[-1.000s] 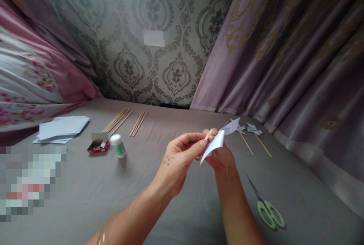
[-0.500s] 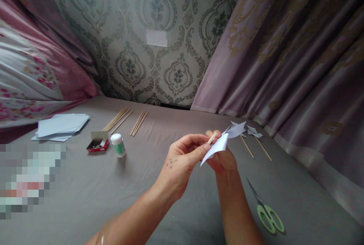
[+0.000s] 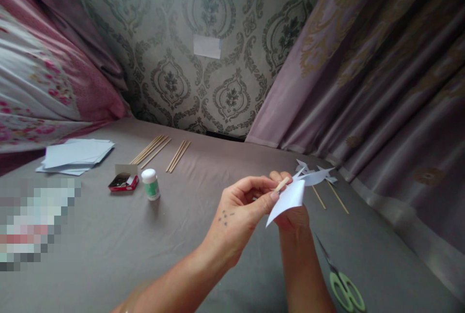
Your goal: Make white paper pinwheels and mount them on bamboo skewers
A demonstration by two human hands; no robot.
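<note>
A white paper pinwheel (image 3: 290, 200) with curled blades is up between my two hands above the grey cloth. The end of a wooden stick (image 3: 282, 184) shows against it, the rest of the stick being hidden. My left hand (image 3: 241, 209) is closed, thumb and fingers pinching at the stick and the paper's near edge. Behind the paper is my right hand (image 3: 295, 216), its fingers curled round the pinwheel and the stick end, partly covered by the blade. Two finished-looking pinwheels on sticks (image 3: 336, 192) lie just beyond, to the right.
Green-handled scissors (image 3: 343, 284) lie at the lower right. On the left are a stack of white paper (image 3: 78, 154), an open red box (image 3: 123, 183) of small metal pieces, a white-capped bottle (image 3: 150, 185) and several wooden sticks (image 3: 152, 149). Curtains (image 3: 327, 70) hang at the right.
Both hands have shifted slightly right and down in view with the pinwheel and stick, and the blades are turned a little. The grip looks the same.
</note>
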